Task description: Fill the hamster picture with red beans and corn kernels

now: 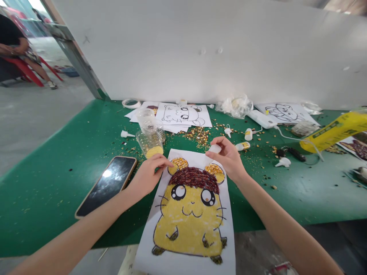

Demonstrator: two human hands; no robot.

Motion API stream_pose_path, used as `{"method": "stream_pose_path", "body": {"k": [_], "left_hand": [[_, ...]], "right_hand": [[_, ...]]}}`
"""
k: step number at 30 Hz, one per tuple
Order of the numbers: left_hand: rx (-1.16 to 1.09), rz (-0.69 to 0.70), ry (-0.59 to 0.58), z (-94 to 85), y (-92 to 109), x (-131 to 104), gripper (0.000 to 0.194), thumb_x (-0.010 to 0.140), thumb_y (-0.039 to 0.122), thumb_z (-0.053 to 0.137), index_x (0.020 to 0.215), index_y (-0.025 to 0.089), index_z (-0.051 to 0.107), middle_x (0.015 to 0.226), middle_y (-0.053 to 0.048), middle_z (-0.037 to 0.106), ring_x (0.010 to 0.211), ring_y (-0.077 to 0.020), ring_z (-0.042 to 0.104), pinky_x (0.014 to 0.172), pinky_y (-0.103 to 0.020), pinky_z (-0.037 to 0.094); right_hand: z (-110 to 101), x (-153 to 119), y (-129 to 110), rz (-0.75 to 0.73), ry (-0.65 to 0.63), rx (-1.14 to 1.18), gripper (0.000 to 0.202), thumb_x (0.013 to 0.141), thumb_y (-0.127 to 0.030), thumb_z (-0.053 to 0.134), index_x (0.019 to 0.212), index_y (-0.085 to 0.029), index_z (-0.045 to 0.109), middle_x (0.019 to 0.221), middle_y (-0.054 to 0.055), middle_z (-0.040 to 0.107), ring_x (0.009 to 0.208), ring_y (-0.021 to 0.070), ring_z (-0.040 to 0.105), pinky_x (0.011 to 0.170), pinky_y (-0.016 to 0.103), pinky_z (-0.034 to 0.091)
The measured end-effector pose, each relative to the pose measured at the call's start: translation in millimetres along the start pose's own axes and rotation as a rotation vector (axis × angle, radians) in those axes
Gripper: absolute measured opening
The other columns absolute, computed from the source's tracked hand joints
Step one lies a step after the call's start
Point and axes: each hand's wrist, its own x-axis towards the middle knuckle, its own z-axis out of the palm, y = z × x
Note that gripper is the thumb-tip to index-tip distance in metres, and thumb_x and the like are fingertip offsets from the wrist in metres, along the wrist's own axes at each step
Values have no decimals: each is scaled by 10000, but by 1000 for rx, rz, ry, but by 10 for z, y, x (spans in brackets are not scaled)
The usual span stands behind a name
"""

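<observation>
A sheet of white paper bears a hamster picture filled with yellow grains, dark red beans on the head and corn kernels in the ears. My left hand reaches to the ear on the left, its fingertips at that ear's edge; whether they pinch a grain is too small to see. Above the other ear, my right hand holds a small white translucent cap-like piece between thumb and fingers. Just beyond my left hand, a clear plastic cup lies tipped with yellow grains inside.
A phone lies at the left on the green table. Loose grains, drawings, a glue bottle and a yellow packet lie behind and right. A seated person shows far left.
</observation>
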Motion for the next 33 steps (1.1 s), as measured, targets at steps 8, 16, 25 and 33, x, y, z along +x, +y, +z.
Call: {"method": "stream_pose_path", "body": {"k": [8, 16, 25, 33], "left_hand": [[30, 42, 20, 9, 10, -8, 187, 832, 171, 465, 826, 190, 651, 883, -51, 623, 824, -179, 601, 746, -315, 483], [238, -16, -55, -206, 89, -177, 399, 801, 69, 335, 1027, 218, 627, 987, -46, 687, 828, -183, 642, 752, -316, 497], [763, -590, 228, -554, -16, -873, 794, 832, 518, 458, 1441, 101, 164, 1343, -229, 461, 1198, -407, 454, 844, -461, 440], [683, -651, 257, -411, 4, -680, 708, 854, 405, 462, 1422, 95, 174, 1211, -204, 570, 1073, -395, 525, 817, -426, 427]], "right_hand": [[-18, 23, 66, -21, -3, -90, 280, 688, -305, 742, 898, -239, 569, 868, -2, 541, 714, 129, 482, 616, 261, 408], [-15, 20, 67, -29, 5, -103, 271, 693, -310, 734, 892, -229, 570, 853, -3, 551, 709, 129, 500, 634, 267, 422], [-17, 35, 76, 5, 72, -185, 311, 654, -377, 749, 865, -227, 576, 792, -3, 538, 677, 145, 477, 593, 275, 406], [-47, 51, 174, 20, 56, -258, 330, 663, -418, 735, 876, -224, 572, 799, 4, 544, 675, 156, 477, 602, 286, 391]]}}
